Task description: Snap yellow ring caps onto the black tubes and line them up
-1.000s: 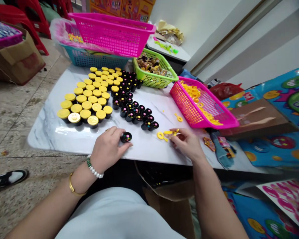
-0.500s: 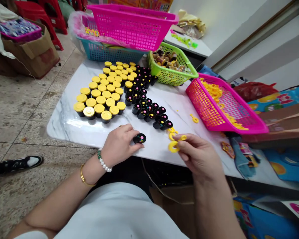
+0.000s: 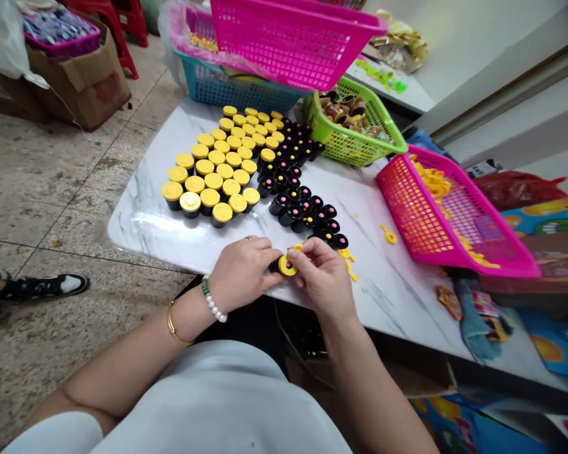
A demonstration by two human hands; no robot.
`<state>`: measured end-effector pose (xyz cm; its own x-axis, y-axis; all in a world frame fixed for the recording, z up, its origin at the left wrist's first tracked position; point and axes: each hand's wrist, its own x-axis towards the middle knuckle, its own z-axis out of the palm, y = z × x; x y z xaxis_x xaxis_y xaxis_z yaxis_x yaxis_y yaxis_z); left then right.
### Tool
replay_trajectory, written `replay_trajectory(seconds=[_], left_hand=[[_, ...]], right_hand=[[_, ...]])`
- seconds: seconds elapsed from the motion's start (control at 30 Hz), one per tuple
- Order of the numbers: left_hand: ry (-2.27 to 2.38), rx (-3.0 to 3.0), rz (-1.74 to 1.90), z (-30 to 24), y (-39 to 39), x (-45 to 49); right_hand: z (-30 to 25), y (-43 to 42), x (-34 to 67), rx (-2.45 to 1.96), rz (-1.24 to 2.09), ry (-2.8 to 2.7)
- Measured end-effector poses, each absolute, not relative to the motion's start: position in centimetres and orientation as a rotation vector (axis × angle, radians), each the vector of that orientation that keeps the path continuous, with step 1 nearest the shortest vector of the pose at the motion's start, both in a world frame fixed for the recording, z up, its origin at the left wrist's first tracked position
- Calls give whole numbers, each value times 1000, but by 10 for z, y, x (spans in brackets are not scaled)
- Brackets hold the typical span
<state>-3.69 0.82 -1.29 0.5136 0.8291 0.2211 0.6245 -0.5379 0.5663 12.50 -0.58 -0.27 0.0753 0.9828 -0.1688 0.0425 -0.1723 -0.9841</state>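
Near the table's front edge, my left hand [image 3: 248, 268] is closed round a small black cup [image 3: 274, 266], tilted with its mouth to the right. My right hand [image 3: 324, 274] pinches a yellow plastic ring piece [image 3: 288, 266] against that mouth; a pink bead shows through the ring. Just beyond my right hand lie a few more yellow ring pieces [image 3: 349, 257]. Several open black cups [image 3: 307, 208] with small coloured beads inside stand ahead in a slanting group. To their left are many black cups with yellow lids [image 3: 213, 181], upright and close together.
A pink basket [image 3: 459, 239] of yellow pieces stands at the right. Behind the cups are a green basket [image 3: 360, 142] of brown and black pieces, a blue basket [image 3: 236, 88] and a large pink basket [image 3: 293, 44] on top. One loose yellow piece [image 3: 389, 234] lies on the white table [image 3: 142, 221].
My right hand has moved left, bringing the yellow ring piece from beside the loose pieces onto the mouth of the black cup. My left hand still grips the cup. The view has shifted slightly.
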Motion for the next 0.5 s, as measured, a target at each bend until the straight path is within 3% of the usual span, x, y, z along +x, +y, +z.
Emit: replay_trajectory(seconds=[0.5], left_hand=[[1230,1678,658,13,1,-29]], right_hand=[[-9,-15,120,-1409,1140,-1141]])
